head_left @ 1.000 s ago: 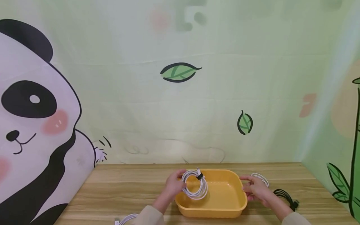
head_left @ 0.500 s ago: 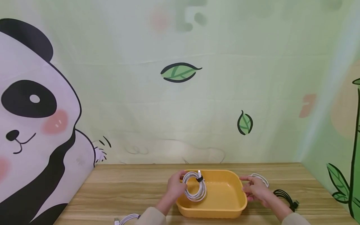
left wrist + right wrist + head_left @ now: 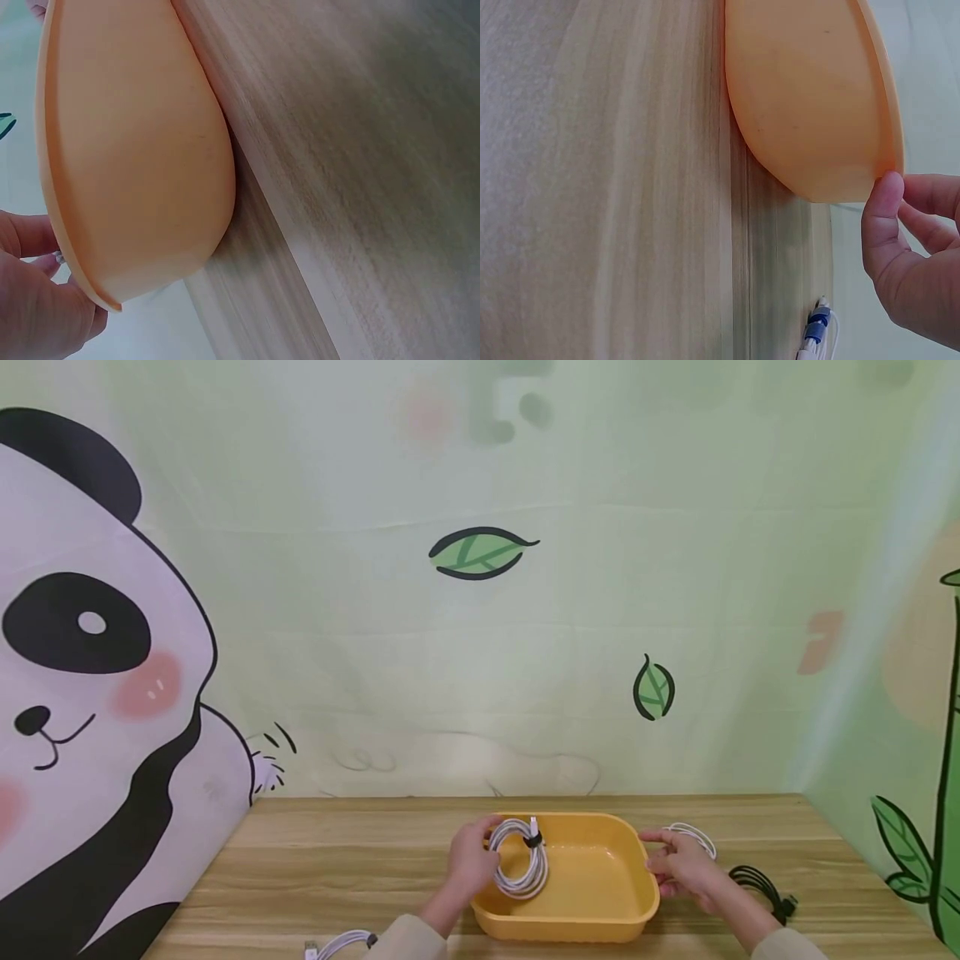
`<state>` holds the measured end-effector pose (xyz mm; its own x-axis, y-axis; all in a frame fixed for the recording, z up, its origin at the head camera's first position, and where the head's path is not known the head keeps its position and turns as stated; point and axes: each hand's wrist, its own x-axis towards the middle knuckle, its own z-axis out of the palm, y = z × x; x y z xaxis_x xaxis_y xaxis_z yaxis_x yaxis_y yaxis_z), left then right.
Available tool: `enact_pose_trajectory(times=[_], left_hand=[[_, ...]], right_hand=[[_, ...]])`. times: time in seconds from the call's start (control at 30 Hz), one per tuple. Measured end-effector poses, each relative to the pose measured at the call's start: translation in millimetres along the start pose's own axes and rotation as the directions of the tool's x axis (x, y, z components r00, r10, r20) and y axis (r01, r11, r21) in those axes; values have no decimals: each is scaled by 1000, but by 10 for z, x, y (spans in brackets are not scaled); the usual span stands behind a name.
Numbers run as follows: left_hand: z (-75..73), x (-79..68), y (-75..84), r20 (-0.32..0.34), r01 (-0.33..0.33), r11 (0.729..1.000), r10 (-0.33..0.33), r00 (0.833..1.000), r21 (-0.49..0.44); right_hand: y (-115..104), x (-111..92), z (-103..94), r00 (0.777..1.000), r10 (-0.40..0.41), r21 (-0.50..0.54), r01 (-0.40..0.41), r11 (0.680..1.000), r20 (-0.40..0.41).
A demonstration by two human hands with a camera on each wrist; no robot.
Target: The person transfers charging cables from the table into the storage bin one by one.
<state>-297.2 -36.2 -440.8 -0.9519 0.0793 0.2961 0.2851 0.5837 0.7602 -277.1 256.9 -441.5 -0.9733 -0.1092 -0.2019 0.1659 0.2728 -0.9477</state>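
Note:
A coiled white cable (image 3: 521,860), bound with a black strap, is pinched between the thumb and fingers of my left hand (image 3: 471,860). The coil hangs upright over the left part of a yellow plastic bin (image 3: 573,928). In the left wrist view, the same hand (image 3: 45,292) sits right at the bin's rim, with only a bit of the cable showing. My right hand (image 3: 681,864) holds the bin's right rim, and in the right wrist view its thumb (image 3: 887,196) presses the outer wall with the fingers on the other side.
Behind the right hand lies a white coiled cable (image 3: 697,837), and a black coiled cable (image 3: 757,883) is to its right. Another white cable (image 3: 341,942) lies at the front left, partly hidden by the sleeve. A panda-printed backdrop stands behind the wooden table (image 3: 360,835).
My left hand has shifted slightly right and down with the coiled cable, which swings a little less. The bin's left side shifts slightly; my right hand stays put.

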Motion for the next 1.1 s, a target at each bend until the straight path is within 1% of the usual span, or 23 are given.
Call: enact_pose_trajectory(times=[0.37, 0.6, 0.8, 1.1], left_hand=[[54, 4, -6, -23, 2, 996, 0, 1000, 88], [102, -7, 3, -89, -12, 983, 29, 996, 182], [127, -10, -11, -118, -39, 979, 64, 991, 199], [149, -23, -40, -147, -78, 978, 108, 983, 195]], right_hand=[[-3, -8, -4, 1000, -9, 6, 9, 1000, 9], [-2, -4, -5, 1000, -9, 11, 9, 1000, 11], [-3, -8, 1, 1000, -4, 15, 4, 1000, 2], [-3, -9, 15, 1000, 12, 15, -11, 1000, -25]])
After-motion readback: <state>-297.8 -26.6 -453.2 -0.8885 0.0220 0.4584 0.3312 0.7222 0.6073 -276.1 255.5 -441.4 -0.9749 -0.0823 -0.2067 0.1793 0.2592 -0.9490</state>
